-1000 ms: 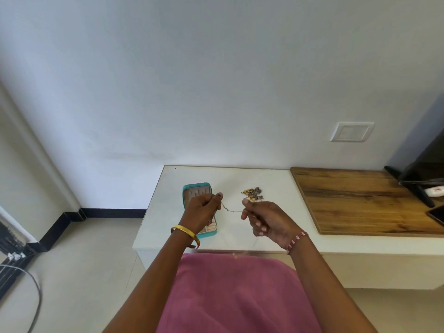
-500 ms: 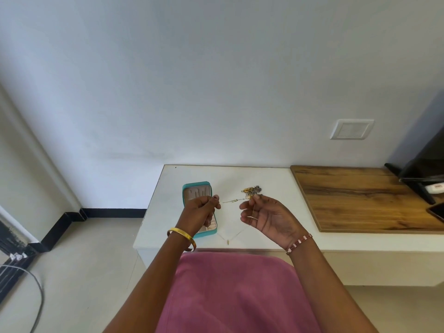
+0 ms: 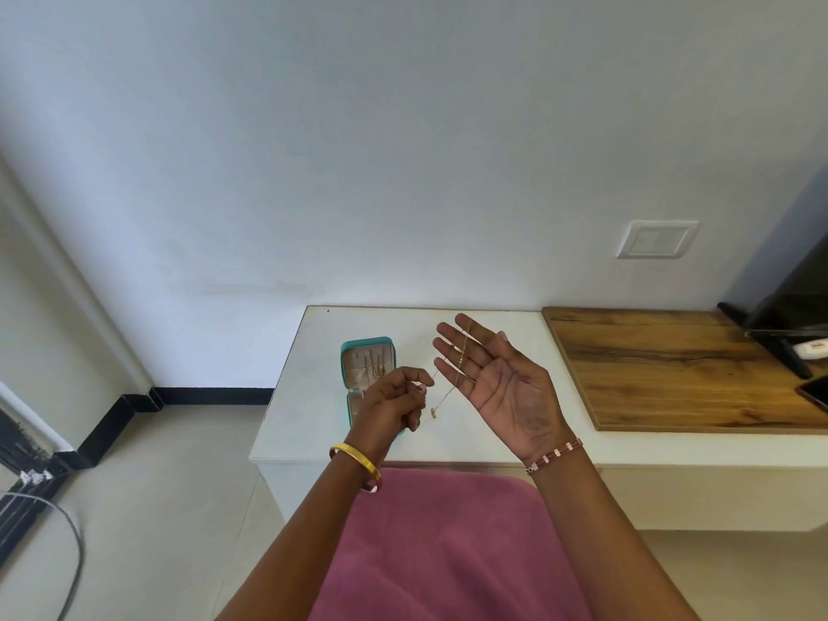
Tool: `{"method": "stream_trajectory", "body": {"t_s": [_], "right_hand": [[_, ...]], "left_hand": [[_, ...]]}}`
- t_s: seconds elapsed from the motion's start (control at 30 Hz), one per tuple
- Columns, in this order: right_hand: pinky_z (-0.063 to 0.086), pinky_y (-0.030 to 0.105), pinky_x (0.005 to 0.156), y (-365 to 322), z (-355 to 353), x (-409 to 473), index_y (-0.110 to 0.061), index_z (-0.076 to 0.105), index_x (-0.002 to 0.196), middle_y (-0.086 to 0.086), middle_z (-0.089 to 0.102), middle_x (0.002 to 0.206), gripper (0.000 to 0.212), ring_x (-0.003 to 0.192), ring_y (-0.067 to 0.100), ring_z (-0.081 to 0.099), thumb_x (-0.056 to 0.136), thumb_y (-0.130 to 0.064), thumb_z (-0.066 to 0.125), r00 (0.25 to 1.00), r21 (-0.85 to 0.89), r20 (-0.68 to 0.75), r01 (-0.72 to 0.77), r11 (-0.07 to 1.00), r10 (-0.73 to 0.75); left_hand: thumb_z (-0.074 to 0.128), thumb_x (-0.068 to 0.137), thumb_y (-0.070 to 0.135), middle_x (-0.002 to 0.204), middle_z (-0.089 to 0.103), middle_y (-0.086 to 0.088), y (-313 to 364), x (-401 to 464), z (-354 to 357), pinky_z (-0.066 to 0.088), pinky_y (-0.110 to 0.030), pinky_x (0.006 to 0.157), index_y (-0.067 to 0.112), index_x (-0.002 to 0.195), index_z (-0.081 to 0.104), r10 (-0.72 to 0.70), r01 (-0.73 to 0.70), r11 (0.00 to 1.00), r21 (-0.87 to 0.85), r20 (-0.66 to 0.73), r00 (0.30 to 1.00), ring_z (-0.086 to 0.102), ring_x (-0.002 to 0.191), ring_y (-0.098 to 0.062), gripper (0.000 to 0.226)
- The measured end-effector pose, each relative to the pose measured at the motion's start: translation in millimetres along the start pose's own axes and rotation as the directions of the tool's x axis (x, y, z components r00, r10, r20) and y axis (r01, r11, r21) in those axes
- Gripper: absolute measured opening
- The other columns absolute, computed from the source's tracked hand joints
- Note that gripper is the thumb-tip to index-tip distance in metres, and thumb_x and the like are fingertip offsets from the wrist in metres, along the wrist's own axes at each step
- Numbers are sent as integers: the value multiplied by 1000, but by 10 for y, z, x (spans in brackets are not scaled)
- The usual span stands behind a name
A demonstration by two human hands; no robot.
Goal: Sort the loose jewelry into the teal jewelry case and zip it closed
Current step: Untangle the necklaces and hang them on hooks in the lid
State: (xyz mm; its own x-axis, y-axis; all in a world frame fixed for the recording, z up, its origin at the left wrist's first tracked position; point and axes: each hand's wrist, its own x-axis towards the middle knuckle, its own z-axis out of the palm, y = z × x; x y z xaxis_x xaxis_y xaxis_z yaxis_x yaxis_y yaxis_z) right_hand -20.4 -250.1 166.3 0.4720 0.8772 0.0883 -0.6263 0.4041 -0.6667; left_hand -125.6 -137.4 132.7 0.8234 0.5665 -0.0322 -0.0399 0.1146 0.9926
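Observation:
The teal jewelry case (image 3: 368, 347) lies open on the white table (image 3: 304, 423), with thin chains hung in its beige lid half. My left hand (image 3: 394, 398) hovers over the case's near half and pinches one end of a thin gold necklace (image 3: 461, 365). The chain runs up across the straight fingers of my right hand (image 3: 497, 383), which is raised palm up and spread. A small pendant (image 3: 433, 413) dangles on the chain between the two hands. My right hand hides the pile of loose jewelry behind it.
A wooden board (image 3: 672, 365) covers the table's right part. At the far right stand a dark screen (image 3: 802, 302), a white item (image 3: 811, 349) and a phone (image 3: 817, 392). A wall switch (image 3: 656, 238) is above. Pink cloth (image 3: 448, 544) covers my lap.
My right hand rose and spread its fingers, the chain now draped across them. My left hand stayed near the case, still pinching the chain's end. The pendant now hangs between the hands.

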Motion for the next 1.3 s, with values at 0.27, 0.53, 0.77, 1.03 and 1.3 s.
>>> {"method": "stream_trajectory", "body": {"t_s": [0.27, 0.53, 0.77, 1.03, 1.3], "right_hand": [[38, 32, 105, -29, 165, -38, -17, 45, 134, 6, 48, 139, 98, 129, 18, 45, 52, -59, 79, 998, -305, -62, -11, 952, -9], [28, 41, 114, -91, 136, -48, -34, 40, 134, -2, 48, 139, 46, 129, 12, 43, 91, -34, 53, 976, -783, -201, -106, 613, -88], [40, 38, 105, -48, 62, -65, -29, 25, 144, 6, 59, 124, 56, 111, 18, 57, 95, -14, 47, 963, -899, -268, -248, 362, -6], [49, 23, 65, -9, 44, -127, -19, 45, 133, 5, 70, 101, 42, 70, 17, 65, 93, -8, 48, 951, -883, -282, -310, 353, 128], [47, 24, 74, 68, 27, -170, -24, 65, 101, 3, 70, 94, 16, 81, 12, 63, 88, -17, 58, 958, -849, -257, -288, 442, 129]], "left_hand": [[46, 91, 4, 56, 54, 6, 103, -36, 84, 40, -14, 52, 25, 93, 65, 102, -113, 959, 259, 56, 993, 45, 45, 0, 29], [53, 89, 9, 51, 57, 13, 149, -57, 73, 42, -13, 52, 19, 65, 62, 109, -129, 950, 284, 87, 990, 49, 47, 1, 27], [46, 92, 9, 51, 61, 7, 142, -33, 46, 42, -20, 53, 13, 69, 61, 62, -75, 988, 138, 91, 994, 48, 46, -5, 28], [40, 95, 10, 50, 61, 4, 144, -43, 64, 41, -16, 49, 10, 74, 58, 16, -21, 997, 68, 79, 997, 46, 41, -4, 27], [42, 94, 9, 52, 63, 3, 140, -46, 81, 44, -21, 54, 8, 79, 59, -57, 64, 994, -92, 73, 996, 44, 44, -9, 22]]}}
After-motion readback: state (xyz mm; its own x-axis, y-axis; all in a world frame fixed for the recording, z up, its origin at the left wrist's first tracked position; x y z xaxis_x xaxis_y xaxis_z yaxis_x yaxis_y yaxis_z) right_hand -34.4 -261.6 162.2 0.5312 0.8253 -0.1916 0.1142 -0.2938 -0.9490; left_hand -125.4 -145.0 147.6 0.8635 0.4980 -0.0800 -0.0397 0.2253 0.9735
